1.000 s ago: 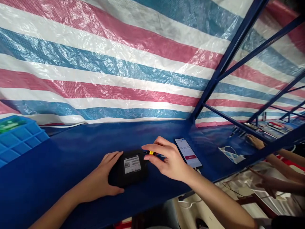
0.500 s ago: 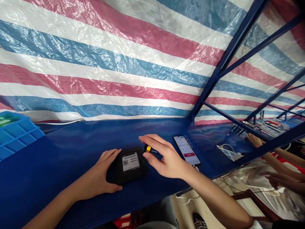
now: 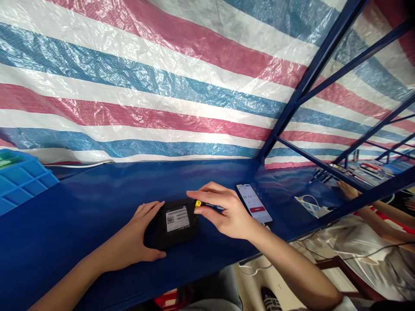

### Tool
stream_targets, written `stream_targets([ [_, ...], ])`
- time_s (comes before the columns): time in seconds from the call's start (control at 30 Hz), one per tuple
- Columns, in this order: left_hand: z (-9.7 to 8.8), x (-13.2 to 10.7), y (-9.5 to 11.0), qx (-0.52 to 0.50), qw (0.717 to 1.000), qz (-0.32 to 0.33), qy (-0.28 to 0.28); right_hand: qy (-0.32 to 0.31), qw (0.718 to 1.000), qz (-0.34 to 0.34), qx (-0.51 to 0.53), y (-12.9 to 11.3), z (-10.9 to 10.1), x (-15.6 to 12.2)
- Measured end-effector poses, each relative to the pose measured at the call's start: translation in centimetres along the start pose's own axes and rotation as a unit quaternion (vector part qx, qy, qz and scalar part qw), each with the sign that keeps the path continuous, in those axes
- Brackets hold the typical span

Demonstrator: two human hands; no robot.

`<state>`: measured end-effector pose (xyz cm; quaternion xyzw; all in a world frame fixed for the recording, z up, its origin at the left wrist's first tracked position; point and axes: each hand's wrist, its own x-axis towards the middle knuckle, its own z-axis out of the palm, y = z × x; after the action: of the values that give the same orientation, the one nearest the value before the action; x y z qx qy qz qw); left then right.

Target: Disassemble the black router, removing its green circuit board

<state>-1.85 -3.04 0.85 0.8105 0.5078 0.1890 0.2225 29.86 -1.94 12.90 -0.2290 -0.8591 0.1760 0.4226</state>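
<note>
A flat black device case point(image 3: 162, 236) with a white printed label point(image 3: 177, 219) lies on the blue table. My left hand point(image 3: 138, 237) clasps its left side, fingers at the far edge and thumb along the near edge. By the case's far right corner, my right hand point(image 3: 225, 211) pinches a small screwdriver point(image 3: 198, 203) between thumb and fingers. The screwdriver's yellow and black end points toward the case, and its thin bluish shaft runs back toward my palm. Whether it touches the case, I cannot tell.
A phone point(image 3: 254, 204) showing a timer lies right of my right hand. At the left edge stands a blue plastic bin point(image 3: 26, 181). Blue metal frame bars point(image 3: 293, 103) rise on the right; beyond them are a power strip point(image 3: 310, 208) and another person's arm point(image 3: 382, 211).
My right hand has shifted slightly left, its fingers closing around the screwdriver, which has turned a little between them. My left hand and the case look nearly still.
</note>
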Motion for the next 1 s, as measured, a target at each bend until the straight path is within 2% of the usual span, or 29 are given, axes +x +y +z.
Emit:
stream_targets([
  [0.1,-0.1,0.0,0.2,-0.003,1.0,-0.005,-0.009,0.045,0.998,-0.005,-0.04,0.1,0.1,0.0],
  [0.27,-0.4,0.0,0.7,-0.015,0.999,-0.028,-0.028,-0.017,0.999,-0.024,0.029,0.0,-0.3,0.3],
  [0.43,-0.7,0.1,1.0,-0.014,0.999,-0.022,-0.033,0.027,1.0,0.0,-0.016,0.4,-0.4,0.7],
  [0.6,-1.7,0.7,1.8,0.018,0.996,-0.035,-0.081,-0.055,0.997,-0.028,0.036,0.3,-0.8,1.4],
  [0.8,-2.7,1.2,3.1,0.014,0.993,-0.05,-0.102,0.007,0.999,-0.03,-0.038,0.6,-0.3,1.7],
  [0.9,-2.3,0.9,2.8,0.002,0.995,-0.046,-0.084,0.02,0.997,-0.048,-0.05,1.0,0.8,1.3],
  [1.0,-1.7,0.5,1.9,-0.005,0.997,-0.034,-0.065,0.069,0.991,-0.062,-0.093,1.1,1.5,1.0],
])
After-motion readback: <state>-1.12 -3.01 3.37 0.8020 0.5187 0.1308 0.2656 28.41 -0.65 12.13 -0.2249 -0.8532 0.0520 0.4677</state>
